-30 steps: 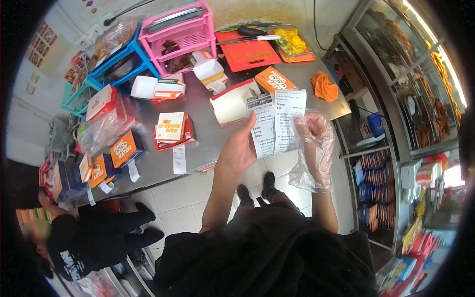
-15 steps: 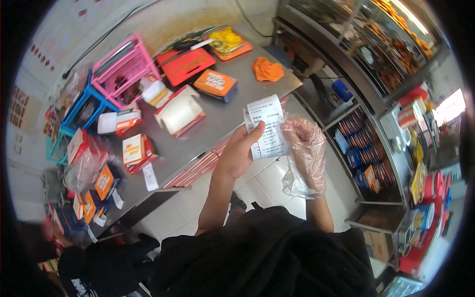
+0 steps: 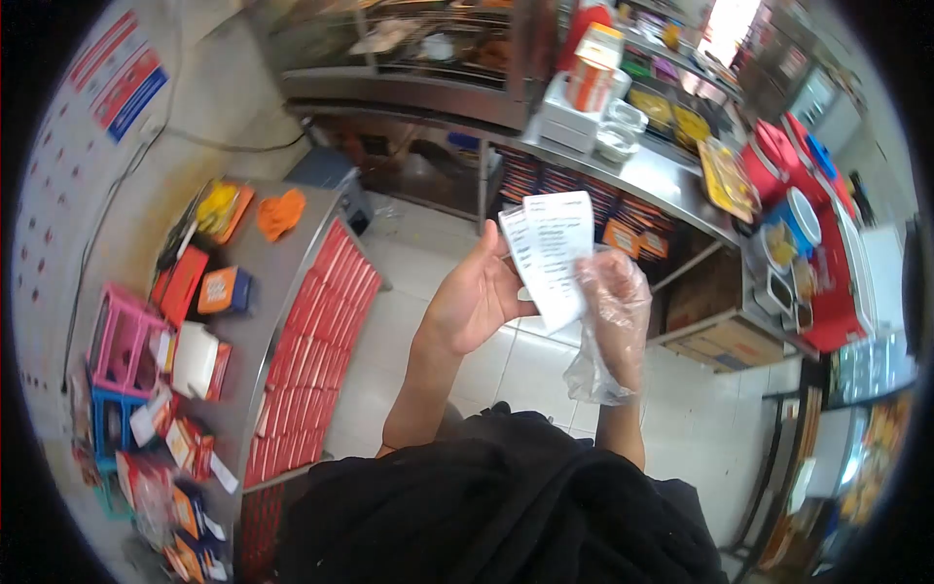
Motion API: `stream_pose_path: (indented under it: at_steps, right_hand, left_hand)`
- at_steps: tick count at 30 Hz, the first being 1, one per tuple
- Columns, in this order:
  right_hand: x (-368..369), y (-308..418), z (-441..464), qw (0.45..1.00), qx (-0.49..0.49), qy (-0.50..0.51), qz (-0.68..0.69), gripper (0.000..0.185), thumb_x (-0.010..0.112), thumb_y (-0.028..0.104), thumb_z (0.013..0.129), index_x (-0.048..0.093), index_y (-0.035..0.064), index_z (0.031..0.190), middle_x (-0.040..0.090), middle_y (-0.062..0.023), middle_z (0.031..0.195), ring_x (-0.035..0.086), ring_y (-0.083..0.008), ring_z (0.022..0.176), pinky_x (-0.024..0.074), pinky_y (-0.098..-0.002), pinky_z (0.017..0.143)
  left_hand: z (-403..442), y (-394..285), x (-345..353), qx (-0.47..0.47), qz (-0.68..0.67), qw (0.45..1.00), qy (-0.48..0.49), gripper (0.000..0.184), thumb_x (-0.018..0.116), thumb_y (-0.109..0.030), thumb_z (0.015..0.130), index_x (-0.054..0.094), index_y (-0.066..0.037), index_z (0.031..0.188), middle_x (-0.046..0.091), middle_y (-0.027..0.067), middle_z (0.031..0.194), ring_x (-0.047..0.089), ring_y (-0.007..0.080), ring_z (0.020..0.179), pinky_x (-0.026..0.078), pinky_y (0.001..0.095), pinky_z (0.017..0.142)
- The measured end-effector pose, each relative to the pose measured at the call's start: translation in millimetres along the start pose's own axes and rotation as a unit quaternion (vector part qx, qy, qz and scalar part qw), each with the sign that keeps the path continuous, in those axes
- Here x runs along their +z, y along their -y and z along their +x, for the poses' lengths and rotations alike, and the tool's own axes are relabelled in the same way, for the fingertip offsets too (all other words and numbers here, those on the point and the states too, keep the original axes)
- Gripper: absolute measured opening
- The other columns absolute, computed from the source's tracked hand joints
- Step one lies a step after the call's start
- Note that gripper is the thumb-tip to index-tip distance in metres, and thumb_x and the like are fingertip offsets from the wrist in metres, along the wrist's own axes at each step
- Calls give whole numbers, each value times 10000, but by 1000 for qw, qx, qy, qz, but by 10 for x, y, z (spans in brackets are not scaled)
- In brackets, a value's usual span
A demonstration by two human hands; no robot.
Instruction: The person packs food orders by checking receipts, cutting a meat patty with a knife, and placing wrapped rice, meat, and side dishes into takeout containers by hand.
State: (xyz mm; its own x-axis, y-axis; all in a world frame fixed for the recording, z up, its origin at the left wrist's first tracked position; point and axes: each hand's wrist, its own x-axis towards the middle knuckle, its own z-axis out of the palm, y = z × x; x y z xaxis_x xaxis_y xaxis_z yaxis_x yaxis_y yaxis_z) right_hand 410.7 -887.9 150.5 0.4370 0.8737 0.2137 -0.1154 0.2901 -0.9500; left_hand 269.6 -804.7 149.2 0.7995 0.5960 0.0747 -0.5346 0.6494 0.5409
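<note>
Steel table: the work surface (image 3: pixel 272 282) runs along the person's left, bearing an orange cloth (image 3: pixel 281 214), an orange-and-blue box (image 3: pixel 225 290), an open carton (image 3: pixel 197 360) and, by the wall, a pink basket (image 3: pixel 126 341).
Room: a glass-fronted cabinet (image 3: pixel 418 102) stands ahead; to its right a steel counter (image 3: pixel 662 180) carries tubs and cartons, with folded boxes (image 3: pixel 637 229) packed below.
Paper slips: the printed slips (image 3: pixel 559 258), overlapping and fanned slightly, are held up in front of the person's body, between the two hands and well apart from the table; their print is too blurred to read.
Right hand: gloved in thin clear plastic, the right hand (image 3: pixel 613 302) is clamped on the slips' right edge.
Left hand: bare, the left hand (image 3: pixel 472 302) has its thumb raised apart from the fingers, beside the slips' left edge; whether the fingertips touch the paper from behind cannot be told.
Table edge: it slants to the left of the left forearm, above rows of red stacked items (image 3: pixel 316 360).
Floor: pale tiles (image 3: pixel 409 258) spread beneath the hands, between table and counter.
</note>
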Motion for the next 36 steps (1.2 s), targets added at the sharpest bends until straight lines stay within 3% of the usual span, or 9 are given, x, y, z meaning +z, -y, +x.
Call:
stream_pose_path:
  at_steps: [6,8,14,16,19,25,28,30,36]
  right_hand:
    - [-1017,159,175,983,-48,-148,-102,35,574,27,840,593,4,860,615,-16,811,540,-48,744,429,-203,637]
    - [-1270,154,251,974,-52,-179,-129,42,582,35,838,601,1,852,623,-22,785,541,-45,720,427,-205,620]
    - [-2172,-7,754,958,-38,-244,-143,79,565,64,862,548,13,805,559,13,722,494,-43,676,405,-204,595]
    - [-2525,-14,1017,924,-162,-326,-113,66,549,70,875,518,31,831,520,9,755,471,-44,722,399,-199,630]
    - [-3078,160,1389,913,-148,-364,-109,66,538,88,886,504,41,855,511,0,809,462,-49,768,398,-197,672]
    - [-4095,442,1818,874,-129,-456,-109,85,557,73,873,531,29,941,542,-12,867,501,-71,822,427,-212,711]
    - [-4524,547,1800,872,-123,-465,-89,118,576,75,861,547,23,962,558,-22,897,520,-78,820,437,-223,714]
    - [-4853,605,1775,880,20,-439,-180,105,585,78,853,559,21,937,575,-25,886,534,-77,788,441,-226,692]
    - [-6096,751,1837,929,74,-339,-126,80,582,87,850,585,16,889,600,-23,845,554,-75,779,443,-226,677]
  left_hand:
    - [993,679,404,-128,58,988,71,552,289,-481,932,328,-90,1320,456,102,1262,444,223,1178,407,465,929]
    - [1290,916,568,-140,107,983,54,607,287,-489,926,292,-42,1337,428,132,1304,443,273,1185,355,453,984]
    - [2385,1615,628,-140,58,988,40,546,255,-411,958,343,6,1299,444,170,1279,444,256,1191,368,399,987]
    - [2820,1750,682,-159,25,984,74,543,262,-389,961,307,18,1318,409,178,1314,405,259,1225,336,393,1014]
    - [3502,1982,788,-175,-72,970,151,511,296,-304,963,248,36,1341,312,195,1382,323,260,1280,274,377,1055]
    - [4590,2597,1205,-252,-73,951,163,501,324,-288,960,265,44,1330,342,210,1359,370,264,1250,307,373,1036]
    - [4969,3081,1354,-305,-10,941,147,471,374,-286,952,346,50,1280,437,169,1298,466,232,1163,390,347,966]
    - [5139,3438,1507,-335,8,925,176,475,371,-277,951,331,53,1290,408,184,1318,436,245,1192,361,358,991]
    - [5769,4484,1887,-385,-7,898,214,497,354,-297,950,305,42,1310,368,188,1349,396,271,1230,317,383,1028]
